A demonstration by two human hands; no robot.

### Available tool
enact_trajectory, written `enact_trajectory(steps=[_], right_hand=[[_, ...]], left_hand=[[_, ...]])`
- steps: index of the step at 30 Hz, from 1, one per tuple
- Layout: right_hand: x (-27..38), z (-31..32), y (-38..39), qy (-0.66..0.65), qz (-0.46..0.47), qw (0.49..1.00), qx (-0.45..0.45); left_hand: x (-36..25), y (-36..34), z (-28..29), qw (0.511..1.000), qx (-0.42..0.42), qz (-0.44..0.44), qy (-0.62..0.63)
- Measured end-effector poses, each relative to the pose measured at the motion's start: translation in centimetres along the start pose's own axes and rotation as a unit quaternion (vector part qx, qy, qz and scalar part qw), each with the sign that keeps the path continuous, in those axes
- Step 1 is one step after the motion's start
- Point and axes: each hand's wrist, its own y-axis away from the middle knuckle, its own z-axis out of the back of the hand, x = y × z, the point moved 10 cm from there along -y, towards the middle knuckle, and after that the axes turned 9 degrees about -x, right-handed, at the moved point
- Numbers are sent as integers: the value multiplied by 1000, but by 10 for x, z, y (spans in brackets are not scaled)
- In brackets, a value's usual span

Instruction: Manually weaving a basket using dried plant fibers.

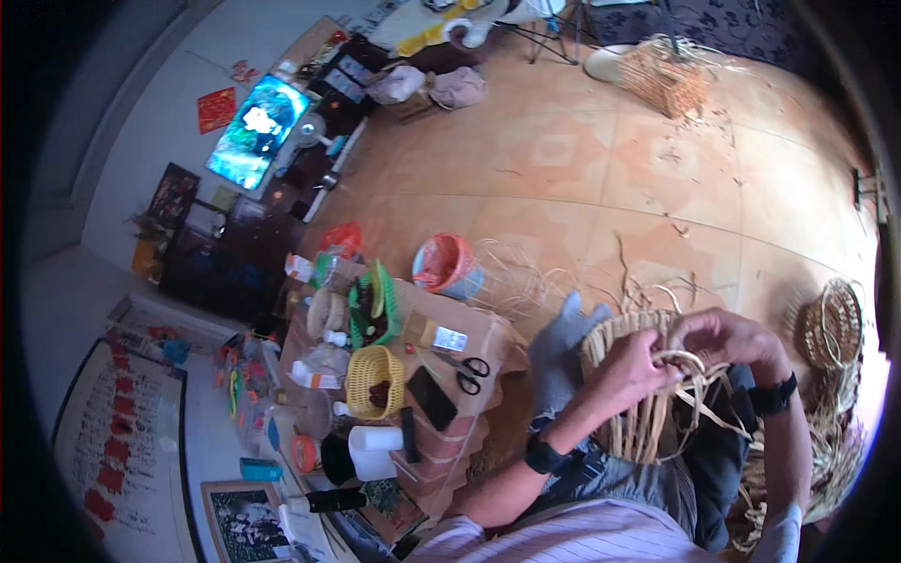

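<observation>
A half-woven straw basket (pixel 627 413) rests on my lap, its rim facing up. My left hand (pixel 638 368) grips the near side of the rim, fingers pinching pale weaving strips (pixel 699 389). From the far side my right hand (pixel 723 340) curls over the rim and holds the same bundle of strips. Both wrists carry dark bands. Loose strip ends trail down to the right over my dark trousers.
A low table (pixel 479 330) to my left carries black scissors (pixel 463 367), a yellow basket (pixel 374 377), a green basket (pixel 375 302), a phone and bottles. An orange bucket (pixel 444 262) stands behind it. Finished baskets (pixel 831 324) and straw lie at right; another basket (pixel 664 80) sits far back.
</observation>
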Motion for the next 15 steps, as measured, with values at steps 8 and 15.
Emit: enact_trajectory(steps=[8,15], right_hand=[[4,-5,-9,-5,-18,990,-137],[-47,69,24,-137,33,900,-412]], left_hand=[[-13,0,11,998,-37,-39,-34],[-29,26,8,988,-16,-117,100]])
